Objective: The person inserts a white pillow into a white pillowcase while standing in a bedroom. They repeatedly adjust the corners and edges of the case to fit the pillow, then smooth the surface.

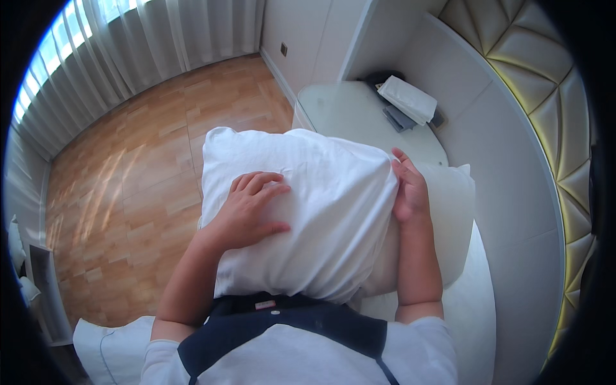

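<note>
A white pillow in a loose cloth pillowcase (308, 207) lies before my chest, with slanting folds running up to its far right corner. My left hand (252, 209) is spread over the left half of the case, fingers apart and slightly bent, holding nothing. At the far right corner, my right hand (409, 187) grips the edge of the pillowcase, with the cloth pulled taut towards it. Beyond my right forearm shows a paler pillow surface (450, 216). Whether this is a second pillow or part of the same one, I cannot tell.
A glass-topped bedside table (332, 103) stands ahead, bearing a folded white packet (409, 98) and small grey items (398, 118). White bedding (469, 298) lies at right, below a padded headboard (539, 86). Wooden flooring (144, 178) and curtains (159, 38) are on the left.
</note>
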Tool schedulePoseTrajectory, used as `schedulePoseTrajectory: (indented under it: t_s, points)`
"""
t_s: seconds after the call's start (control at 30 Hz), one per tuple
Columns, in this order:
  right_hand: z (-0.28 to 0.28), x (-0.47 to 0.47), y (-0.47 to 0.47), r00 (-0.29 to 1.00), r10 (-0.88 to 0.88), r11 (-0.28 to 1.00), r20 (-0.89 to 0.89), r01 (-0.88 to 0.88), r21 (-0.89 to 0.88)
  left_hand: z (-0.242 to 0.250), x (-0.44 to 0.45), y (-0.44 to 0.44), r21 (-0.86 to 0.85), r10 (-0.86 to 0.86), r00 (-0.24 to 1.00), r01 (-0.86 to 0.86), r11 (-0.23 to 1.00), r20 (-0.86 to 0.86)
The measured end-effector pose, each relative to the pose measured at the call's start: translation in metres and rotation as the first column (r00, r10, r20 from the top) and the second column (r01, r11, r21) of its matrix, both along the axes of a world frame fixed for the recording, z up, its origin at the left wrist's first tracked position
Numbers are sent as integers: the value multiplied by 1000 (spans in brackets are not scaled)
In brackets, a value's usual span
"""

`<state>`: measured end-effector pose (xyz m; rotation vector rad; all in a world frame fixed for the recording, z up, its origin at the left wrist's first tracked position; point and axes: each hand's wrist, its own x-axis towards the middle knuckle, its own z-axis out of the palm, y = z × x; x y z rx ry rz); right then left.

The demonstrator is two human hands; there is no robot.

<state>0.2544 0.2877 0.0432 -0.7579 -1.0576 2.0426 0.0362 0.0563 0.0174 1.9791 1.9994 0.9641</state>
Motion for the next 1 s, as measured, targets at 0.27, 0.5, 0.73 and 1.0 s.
schedulePoseTrajectory:
  t_s: [0.27, 0.5, 0.73, 1.0]
  points:
    - [-27, 41, -56, 979, 189, 945, 72, -201, 256, -25, 28, -5, 28, 21, 990, -17, 999, -136]
    - [-45, 78, -45, 915, -384, 906, 123, 347, 244, -29, 52, -12, 194, -98, 994, 104, 975, -45]
    - [-52, 83, -76, 996, -28, 986, 87, 13, 167, -40, 55, -34, 108, -11, 999, 14, 994, -30]
    - [-66, 92, -125, 733, 275, 837, 623, -501, 220, -72, 62, -67, 251, 96, 950, -19, 968, -299]
